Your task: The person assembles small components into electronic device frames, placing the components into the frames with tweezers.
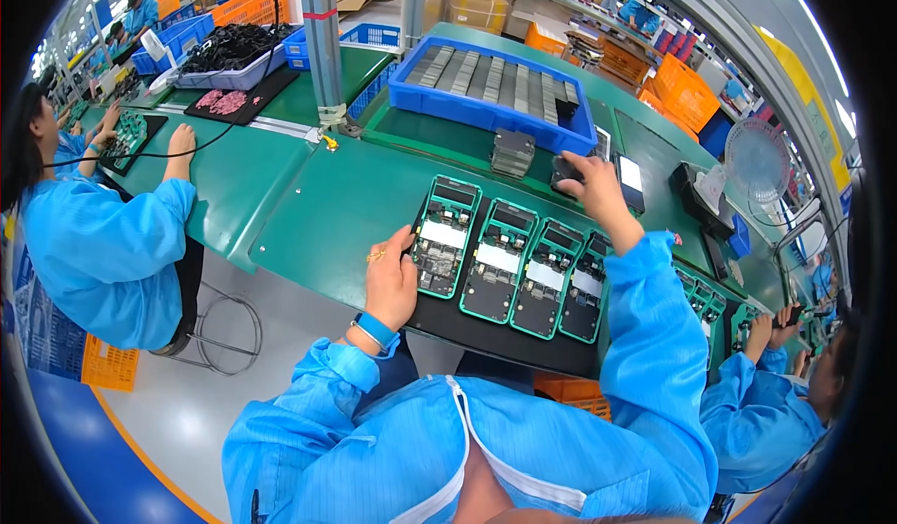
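Side by side on a black mat [434, 323] lie several phone-like green frames [446, 244] with circuit parts, dark plates and white labels inside. My left hand [389, 289], with a ring and a blue wristband, rests at the left edge of the leftmost frame, thumb and index finger apart. Beyond the frames on the right, my right hand [594, 193] is closed on a small dark block-like piece [563, 173], partly hidden by the fingers. Left of that piece stands a stack of grey flat blocks [513, 154].
Behind the stack sits a blue tray [397, 90] with rows of grey blocks. A dark box with a white top [629, 175] is right of my right hand. A metal post [320, 38] rises at the back. Co-workers sit left [103, 234] and right [766, 412].
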Demonstrator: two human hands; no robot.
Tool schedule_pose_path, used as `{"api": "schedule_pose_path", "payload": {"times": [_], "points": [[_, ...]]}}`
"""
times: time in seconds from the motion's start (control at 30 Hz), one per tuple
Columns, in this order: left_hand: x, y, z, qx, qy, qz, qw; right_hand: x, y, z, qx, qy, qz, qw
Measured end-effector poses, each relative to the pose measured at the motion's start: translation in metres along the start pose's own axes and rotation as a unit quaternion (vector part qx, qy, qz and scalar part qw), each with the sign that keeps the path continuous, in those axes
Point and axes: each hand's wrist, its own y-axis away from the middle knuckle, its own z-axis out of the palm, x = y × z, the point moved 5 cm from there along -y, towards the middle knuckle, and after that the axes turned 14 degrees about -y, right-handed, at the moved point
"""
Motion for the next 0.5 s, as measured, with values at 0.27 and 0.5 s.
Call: {"api": "schedule_pose_path", "payload": {"times": [0.27, 0.5], "points": [[-0.02, 0.005, 0.005, -0.004, 0.079, -0.089, 0.993, -0.191, 0.083, 0.063, -0.18, -0.08, -0.184, 0.963], [-0.016, 0.003, 0.005, -0.008, 0.114, -0.112, 0.987, -0.198, 0.094, 0.094, -0.128, -0.051, -0.189, 0.972]]}}
